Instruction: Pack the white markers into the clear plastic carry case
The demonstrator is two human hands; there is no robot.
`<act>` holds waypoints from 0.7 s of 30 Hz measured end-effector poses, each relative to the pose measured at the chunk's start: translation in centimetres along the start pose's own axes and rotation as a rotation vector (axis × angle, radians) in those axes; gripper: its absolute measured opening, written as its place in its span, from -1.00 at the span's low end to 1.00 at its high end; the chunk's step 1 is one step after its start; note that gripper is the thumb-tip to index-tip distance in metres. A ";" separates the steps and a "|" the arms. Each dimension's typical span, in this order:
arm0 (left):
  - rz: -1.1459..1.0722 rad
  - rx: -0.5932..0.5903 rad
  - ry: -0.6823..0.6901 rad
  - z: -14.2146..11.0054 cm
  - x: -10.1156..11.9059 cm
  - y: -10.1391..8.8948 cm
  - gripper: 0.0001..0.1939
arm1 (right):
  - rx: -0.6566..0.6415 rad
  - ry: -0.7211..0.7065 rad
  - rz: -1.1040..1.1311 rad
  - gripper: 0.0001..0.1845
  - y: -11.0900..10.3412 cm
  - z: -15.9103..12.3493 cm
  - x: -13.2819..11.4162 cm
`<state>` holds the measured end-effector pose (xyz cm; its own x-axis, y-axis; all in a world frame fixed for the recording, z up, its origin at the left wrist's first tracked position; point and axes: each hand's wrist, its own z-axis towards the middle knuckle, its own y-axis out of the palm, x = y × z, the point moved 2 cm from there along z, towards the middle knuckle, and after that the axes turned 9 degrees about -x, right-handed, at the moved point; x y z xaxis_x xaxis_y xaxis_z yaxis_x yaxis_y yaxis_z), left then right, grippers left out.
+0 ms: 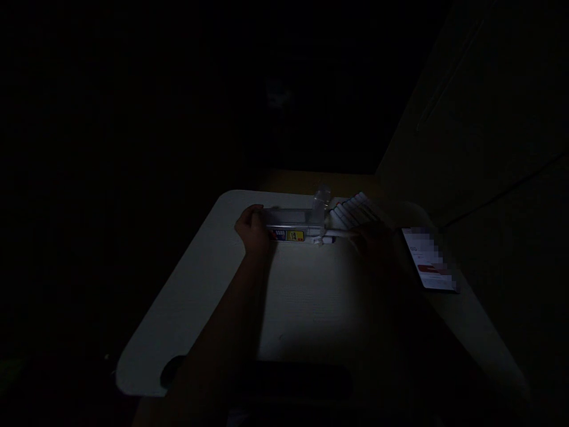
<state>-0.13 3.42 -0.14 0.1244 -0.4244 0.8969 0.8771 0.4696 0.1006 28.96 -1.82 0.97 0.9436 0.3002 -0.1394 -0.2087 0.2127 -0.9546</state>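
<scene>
A clear plastic case [288,218] with a yellow and blue label lies lengthwise on the white table, its flap up at the right end. My left hand [252,228] is closed around the case's left end. At the open right end, my right hand [371,237], mostly in shadow, pinches a white marker [340,233] whose far tip is at the case's mouth. Several white markers [353,209] lie side by side just behind my right hand. Another white piece [328,240] shows under the case's right end; its kind is unclear.
The white table [208,284] has rounded corners and a dark round recess [171,372] at its near left. A phone with a lit screen [427,258] lies at the right. A wall [489,136] with a dark cable rises on the right. The surroundings are very dark.
</scene>
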 end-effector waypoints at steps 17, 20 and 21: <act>-0.008 0.130 -0.075 0.8 0.5 -0.2 -0.81 | -0.059 0.011 -0.136 -0.68 -0.3 -1.0 0.9; 0.000 0.122 -0.077 0.9 0.3 -0.2 -0.80 | -0.041 0.026 -0.157 -0.76 0.0 -1.8 0.7; 0.006 0.117 -0.073 0.9 0.2 -0.2 -0.80 | -0.043 0.027 -0.160 -0.76 0.2 -2.0 0.5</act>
<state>-0.69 3.94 0.35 0.0914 -0.3658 0.9262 0.8161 0.5604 0.1408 29.91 -3.54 0.18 0.9707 0.2401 0.0084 -0.0449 0.2158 -0.9754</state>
